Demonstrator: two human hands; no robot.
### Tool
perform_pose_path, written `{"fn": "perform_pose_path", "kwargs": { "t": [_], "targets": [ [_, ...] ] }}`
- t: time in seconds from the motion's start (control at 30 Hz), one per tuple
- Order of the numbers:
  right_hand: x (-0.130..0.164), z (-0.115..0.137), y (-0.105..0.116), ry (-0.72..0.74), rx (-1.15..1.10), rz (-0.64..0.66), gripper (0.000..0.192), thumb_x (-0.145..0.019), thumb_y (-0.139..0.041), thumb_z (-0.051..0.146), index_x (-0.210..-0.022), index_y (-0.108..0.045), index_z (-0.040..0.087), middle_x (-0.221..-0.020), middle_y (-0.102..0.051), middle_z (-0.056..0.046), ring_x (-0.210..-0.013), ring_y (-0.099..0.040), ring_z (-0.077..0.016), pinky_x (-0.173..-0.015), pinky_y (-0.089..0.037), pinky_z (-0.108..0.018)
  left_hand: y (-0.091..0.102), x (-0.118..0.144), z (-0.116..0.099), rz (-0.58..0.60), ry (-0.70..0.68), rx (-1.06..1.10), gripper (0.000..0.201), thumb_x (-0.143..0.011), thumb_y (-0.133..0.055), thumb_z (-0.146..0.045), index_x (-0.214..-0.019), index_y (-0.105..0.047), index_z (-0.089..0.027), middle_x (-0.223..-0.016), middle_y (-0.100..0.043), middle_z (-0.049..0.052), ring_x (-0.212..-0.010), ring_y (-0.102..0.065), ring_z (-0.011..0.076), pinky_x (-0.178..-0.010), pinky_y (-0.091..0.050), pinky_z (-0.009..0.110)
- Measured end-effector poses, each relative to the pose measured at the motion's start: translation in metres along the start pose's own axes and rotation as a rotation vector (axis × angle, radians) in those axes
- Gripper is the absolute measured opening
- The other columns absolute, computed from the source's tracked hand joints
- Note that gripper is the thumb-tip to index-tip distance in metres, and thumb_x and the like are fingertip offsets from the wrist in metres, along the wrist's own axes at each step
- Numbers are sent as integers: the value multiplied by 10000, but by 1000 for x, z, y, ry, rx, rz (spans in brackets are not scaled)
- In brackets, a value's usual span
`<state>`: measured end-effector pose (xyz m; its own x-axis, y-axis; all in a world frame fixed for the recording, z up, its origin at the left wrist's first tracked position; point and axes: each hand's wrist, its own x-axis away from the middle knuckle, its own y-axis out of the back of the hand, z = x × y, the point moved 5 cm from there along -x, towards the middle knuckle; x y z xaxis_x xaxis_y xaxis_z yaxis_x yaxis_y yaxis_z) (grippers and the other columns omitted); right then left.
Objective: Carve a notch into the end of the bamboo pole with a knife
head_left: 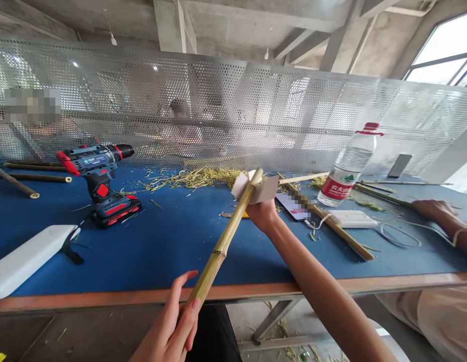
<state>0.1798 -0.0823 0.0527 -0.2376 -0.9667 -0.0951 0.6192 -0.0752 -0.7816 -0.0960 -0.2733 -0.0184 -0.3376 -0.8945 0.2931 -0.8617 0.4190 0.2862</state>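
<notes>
Head view: bamboo stick (pixel 225 239) between fingers (pixel 188 314).

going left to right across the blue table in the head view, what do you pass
white power bank → cordless drill → bamboo stick held in both hands → phone → water bottle → another person's hand

A single head-worn view looks forward and slightly down across a blue table (pixel 161 246) from its near edge, facing a perforated screen (pixel 233 110) along the far side; the hands sit close under the lens. Beyond the screen the room is probably too hazy to read.
</notes>
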Motion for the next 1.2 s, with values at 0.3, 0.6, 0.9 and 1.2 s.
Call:
{"fn": "perform_pose_path", "kwargs": {
  "t": [0.3, 0.6, 0.9, 1.2],
  "targets": [
    [21, -5, -18, -182, 0, 202, 366, -1005, -492, 450, -1133, -746, 219, -998, -827, -85, -992, -791, -305, -865, -658, -471, -5, -2, -10, 32, 67, 61, 859, -998, -455, -774, -1690, -158, -361, -813, -546, -26, -477, -390, 113, -401, -323, 221],
    [-6, 16, 8, -44, 27, 2, 270, -1122, -492, 408, -1143, -728, 278, -917, -827, 33, -766, -779, -191, -761, -640, -334, -2, 2, 14, 72, 89, 42, 861, -1015, -434, -781, -1703, -80, -403, -815, -562, -33, -468, -375, 100, -423, -358, 216],
    [0, -22, 13, -120, 182, 44, 177, -1040, -697, 360, -1039, -762, 195, -863, -816, 1, -676, -713, -162, -650, -590, -253, -1, -11, 3, 39, 21, 39, 835, -983, -300, -900, -1629, -111, -405, -827, -530, -54, -432, -340, 68, -349, -296, 161],
    [-11, -2, 20, -56, 207, 4, 231, -1100, -587, 345, -984, -733, 209, -841, -806, 14, -726, -725, -155, -679, -602, -236, 8, -6, 46, 69, 113, 63, 945, -985, -358, -888, -1685, 71, -421, -863, -555, -34, -475, -382, 73, -402, -308, 168]
  ]
}}
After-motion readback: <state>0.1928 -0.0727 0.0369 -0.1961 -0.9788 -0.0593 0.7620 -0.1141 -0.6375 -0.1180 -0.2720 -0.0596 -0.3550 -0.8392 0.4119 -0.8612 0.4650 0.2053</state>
